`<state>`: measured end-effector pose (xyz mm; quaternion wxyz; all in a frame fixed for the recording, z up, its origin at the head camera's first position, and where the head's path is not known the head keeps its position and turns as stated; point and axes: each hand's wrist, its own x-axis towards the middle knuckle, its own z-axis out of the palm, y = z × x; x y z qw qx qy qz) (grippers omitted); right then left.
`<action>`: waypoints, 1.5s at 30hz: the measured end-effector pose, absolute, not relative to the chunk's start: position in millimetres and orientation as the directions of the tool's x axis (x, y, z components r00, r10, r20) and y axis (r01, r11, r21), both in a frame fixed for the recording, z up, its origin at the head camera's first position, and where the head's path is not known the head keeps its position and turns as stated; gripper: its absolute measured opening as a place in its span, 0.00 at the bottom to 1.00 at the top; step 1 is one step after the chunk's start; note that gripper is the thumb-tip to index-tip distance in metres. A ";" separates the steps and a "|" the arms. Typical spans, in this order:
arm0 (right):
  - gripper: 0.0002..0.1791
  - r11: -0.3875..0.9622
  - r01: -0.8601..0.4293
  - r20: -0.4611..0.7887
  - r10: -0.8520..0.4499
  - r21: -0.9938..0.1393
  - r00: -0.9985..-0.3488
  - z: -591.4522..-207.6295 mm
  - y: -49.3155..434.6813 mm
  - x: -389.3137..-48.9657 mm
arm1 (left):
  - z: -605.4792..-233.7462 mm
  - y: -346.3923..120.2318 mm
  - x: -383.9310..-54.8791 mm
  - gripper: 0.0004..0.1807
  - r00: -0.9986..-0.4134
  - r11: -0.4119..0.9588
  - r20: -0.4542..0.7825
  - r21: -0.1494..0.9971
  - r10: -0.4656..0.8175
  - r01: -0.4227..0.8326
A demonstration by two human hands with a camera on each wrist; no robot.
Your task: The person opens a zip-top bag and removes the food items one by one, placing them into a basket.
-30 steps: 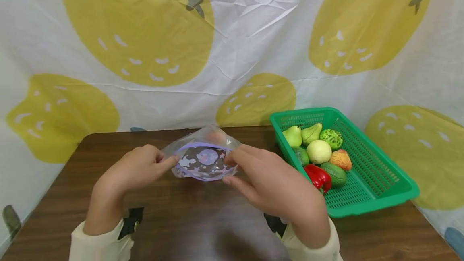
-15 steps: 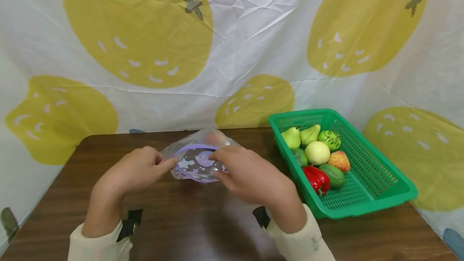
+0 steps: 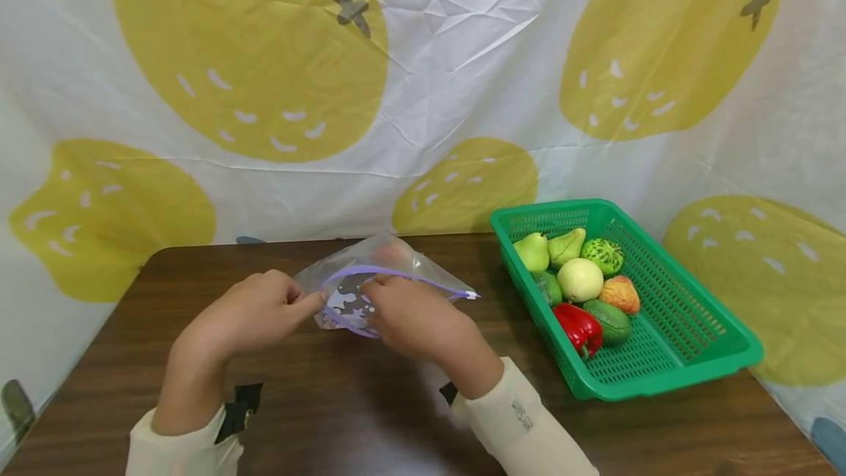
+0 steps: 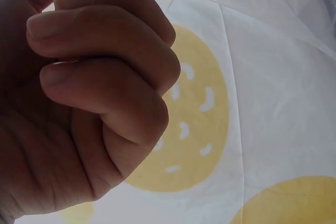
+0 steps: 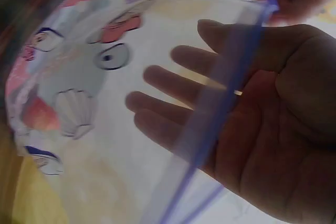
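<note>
A clear zip bag point(image 3: 352, 254) with a purple zip edge lies on the brown table, its mouth gaping toward me. Dark print with pale star shapes shows inside. My left hand point(image 3: 254, 311) pinches the bag's left corner; in the left wrist view the other fingers of the left hand point(image 4: 110, 72) are curled. My right hand point(image 3: 423, 322) reaches into the mouth. Seen through the plastic in the right wrist view, the right hand point(image 5: 252, 114) has its fingers extended. A white slider point(image 3: 471, 294) sits at the zip's right end. A reddish patch shows through the bag; its nature is unclear.
To the right stands a green basket point(image 3: 667, 386) holding a red bell pepper point(image 3: 580, 327), a pear point(image 3: 532, 250), a round pale fruit point(image 3: 580, 279) and several other fruits and vegetables. A lemon-print cloth point(image 3: 291, 197) hangs behind the table point(image 3: 317, 417).
My right hand has moved left from the bag's right edge into its mouth, uncovering the slider and the right end of the zip. The left hand keeps its pinch in place.
</note>
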<state>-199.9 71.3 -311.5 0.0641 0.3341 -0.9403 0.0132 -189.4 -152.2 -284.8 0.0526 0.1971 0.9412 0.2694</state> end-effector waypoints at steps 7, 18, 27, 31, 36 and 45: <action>0.22 0.782 -0.620 0.145 -0.607 -0.066 -0.781 -324.2 69.4 -221.0 | -285.2 -149.2 -187.5 0.30 -0.910 0.773 0.015 0.523 0.413 0.359; 0.19 0.772 -0.632 0.150 -0.634 0.069 -0.759 -334.3 62.4 -253.7 | -283.5 -143.6 -183.9 0.28 -0.909 0.782 0.015 0.505 0.417 0.367; 0.12 0.824 -0.565 -0.020 -0.566 -0.042 -0.824 -338.2 56.1 -267.9 | -287.0 -138.5 -182.5 0.27 -0.897 0.764 0.001 0.523 0.443 0.378; 0.20 0.814 -0.576 0.065 -0.581 0.077 -0.811 -349.0 56.8 -276.8 | -289.5 -134.4 -182.1 0.26 -0.877 0.738 -0.005 0.542 0.481 0.402; 0.39 0.823 -0.546 0.133 -0.565 0.155 -0.814 -361.1 61.4 -282.0 | -292.2 -130.4 -182.5 0.26 -0.874 0.739 0.012 0.528 0.486 0.419; 0.33 0.894 -0.446 0.166 -0.446 0.041 -0.879 -368.7 68.6 -278.4 | -291.2 -129.0 -183.2 0.26 -0.876 0.754 0.015 0.502 0.483 0.424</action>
